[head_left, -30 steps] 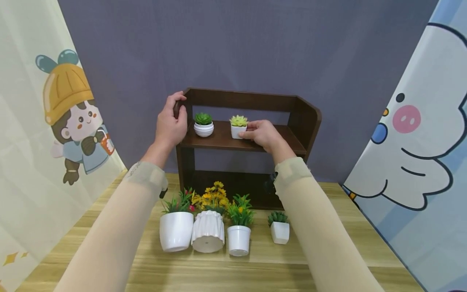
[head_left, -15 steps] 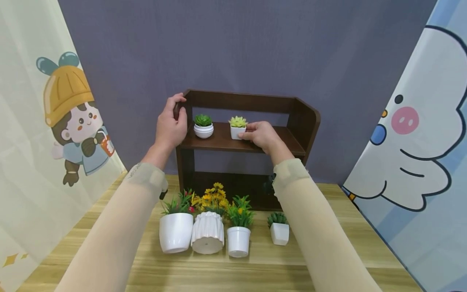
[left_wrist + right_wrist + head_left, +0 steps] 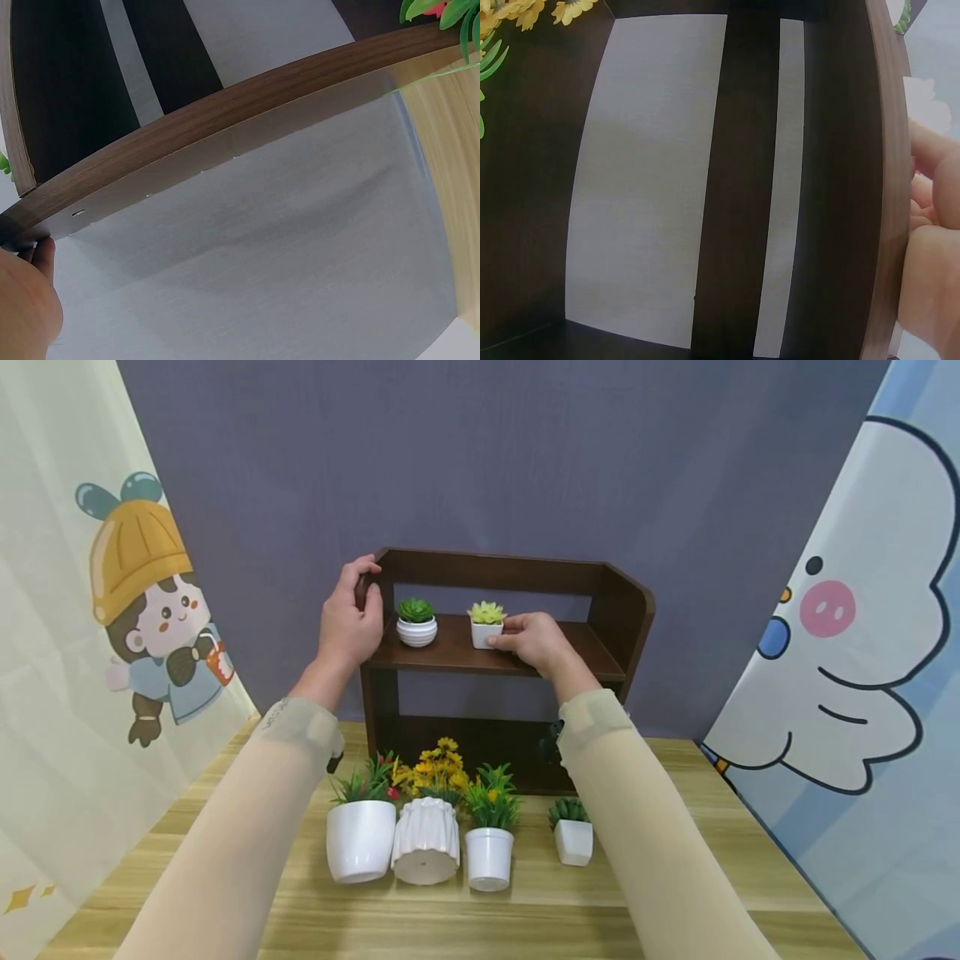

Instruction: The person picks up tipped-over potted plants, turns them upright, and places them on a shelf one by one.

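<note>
While pinching the small square pot mid-shelf with the right hand, could nudge it toward the round pot — left hand clamped on the shelf corner.

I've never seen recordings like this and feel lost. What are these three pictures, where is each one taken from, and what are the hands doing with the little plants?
No machine here: a person works with two bare hands, wearing one camera on the head and one on each wrist. The wide picture is the head view. In it the left hand grips the left side of a dark wooden shelf. The right hand holds a square white pot with a yellow-green succulent, which stands on the upper board beside a round pot with a green succulent. On the wooden table in front stand four more white pots of plants. The two wrist views are close-ups showing mostly the shelf's boards and a bit of each hand.
</note>
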### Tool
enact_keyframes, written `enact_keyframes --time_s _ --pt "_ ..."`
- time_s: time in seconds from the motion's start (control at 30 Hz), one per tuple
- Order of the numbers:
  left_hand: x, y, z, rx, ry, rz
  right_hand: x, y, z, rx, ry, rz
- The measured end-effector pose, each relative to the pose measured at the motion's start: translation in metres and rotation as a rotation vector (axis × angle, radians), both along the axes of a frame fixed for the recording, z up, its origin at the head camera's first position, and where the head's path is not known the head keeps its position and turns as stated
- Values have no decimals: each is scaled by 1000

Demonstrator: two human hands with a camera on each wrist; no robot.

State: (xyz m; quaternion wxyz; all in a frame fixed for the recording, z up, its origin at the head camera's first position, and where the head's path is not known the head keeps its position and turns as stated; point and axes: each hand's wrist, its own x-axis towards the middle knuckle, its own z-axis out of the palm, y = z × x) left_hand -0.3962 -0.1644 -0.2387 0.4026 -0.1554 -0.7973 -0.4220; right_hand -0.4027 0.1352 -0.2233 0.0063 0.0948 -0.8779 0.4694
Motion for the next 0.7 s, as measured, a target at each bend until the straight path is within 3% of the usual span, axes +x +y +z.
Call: enact_keyframes --time_s 0.37,0.7 --pt "3 -3 -1 11 -3 6 6 2 -2 -84 6 -4" --pt "0 -1 0 13 11 -9 38 29 -11 -188 46 62"
